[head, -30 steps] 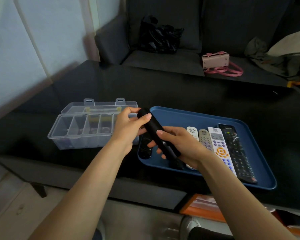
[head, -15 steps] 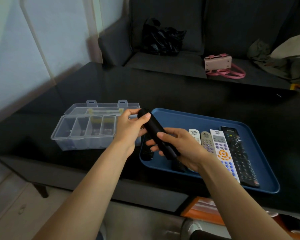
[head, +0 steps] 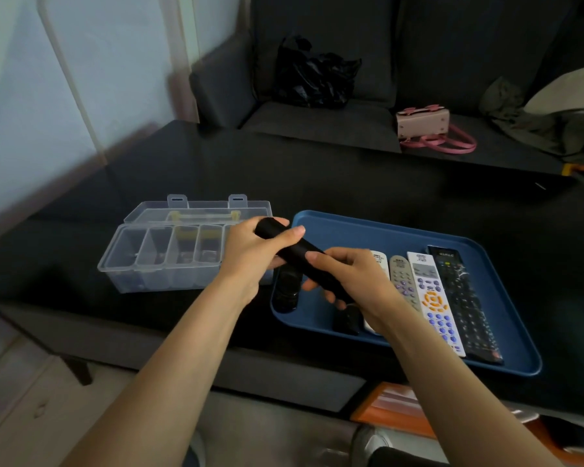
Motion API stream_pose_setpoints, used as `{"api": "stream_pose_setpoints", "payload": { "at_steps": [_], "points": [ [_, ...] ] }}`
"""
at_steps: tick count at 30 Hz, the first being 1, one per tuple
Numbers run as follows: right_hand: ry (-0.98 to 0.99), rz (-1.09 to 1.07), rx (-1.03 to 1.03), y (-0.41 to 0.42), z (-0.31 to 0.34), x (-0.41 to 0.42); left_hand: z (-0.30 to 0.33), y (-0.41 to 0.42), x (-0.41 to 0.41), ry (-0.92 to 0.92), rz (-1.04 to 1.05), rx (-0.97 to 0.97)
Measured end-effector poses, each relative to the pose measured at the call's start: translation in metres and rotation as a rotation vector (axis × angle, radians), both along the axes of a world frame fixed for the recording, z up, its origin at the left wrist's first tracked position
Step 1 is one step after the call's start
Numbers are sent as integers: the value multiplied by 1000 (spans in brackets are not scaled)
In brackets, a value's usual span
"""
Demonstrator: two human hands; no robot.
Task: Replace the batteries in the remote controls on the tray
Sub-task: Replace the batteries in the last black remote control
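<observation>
Head view shows my left hand (head: pixel 253 254) wrapped round the far end of the black remote (head: pixel 299 256) and my right hand (head: pixel 346 281) clamped on its near end, above the blue tray's (head: pixel 351 227) left edge. If I pry the cover unevenly, I judge it could snap or batteries could drop. Counted on the tray: six remotes lying flat, some partly hidden. One clear organizer box (head: pixel 169 261) sits just left.

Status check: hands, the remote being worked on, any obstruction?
Left hand and right hand both grip black remote, held above blue tray. Back cover looks on. Other remotes lie below; nothing blocking.
</observation>
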State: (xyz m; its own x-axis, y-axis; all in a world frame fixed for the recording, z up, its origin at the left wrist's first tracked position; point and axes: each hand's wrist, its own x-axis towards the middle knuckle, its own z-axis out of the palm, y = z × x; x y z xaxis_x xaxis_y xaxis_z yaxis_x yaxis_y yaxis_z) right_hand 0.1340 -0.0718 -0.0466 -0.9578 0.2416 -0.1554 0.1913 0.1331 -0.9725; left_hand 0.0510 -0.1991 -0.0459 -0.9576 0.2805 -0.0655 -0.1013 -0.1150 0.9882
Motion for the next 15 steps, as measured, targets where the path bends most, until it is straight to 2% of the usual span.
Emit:
{"api": "stream_pose_setpoints", "payload": {
  "at_steps": [3,7,12,15],
  "points": [
    [-8,-3,-11,0,-1,1,-2,-2,-2,90,-8,-43],
    [-24,-40,-66,0,-3,0,-4,-1,-3,323,15,-181],
    [-38,-217,-124,6,-6,-1,0,3,-2,588,77,-188],
    [-29,-308,-150,15,-7,-1,-6,10,6,753,91,-317]
  ]
}}
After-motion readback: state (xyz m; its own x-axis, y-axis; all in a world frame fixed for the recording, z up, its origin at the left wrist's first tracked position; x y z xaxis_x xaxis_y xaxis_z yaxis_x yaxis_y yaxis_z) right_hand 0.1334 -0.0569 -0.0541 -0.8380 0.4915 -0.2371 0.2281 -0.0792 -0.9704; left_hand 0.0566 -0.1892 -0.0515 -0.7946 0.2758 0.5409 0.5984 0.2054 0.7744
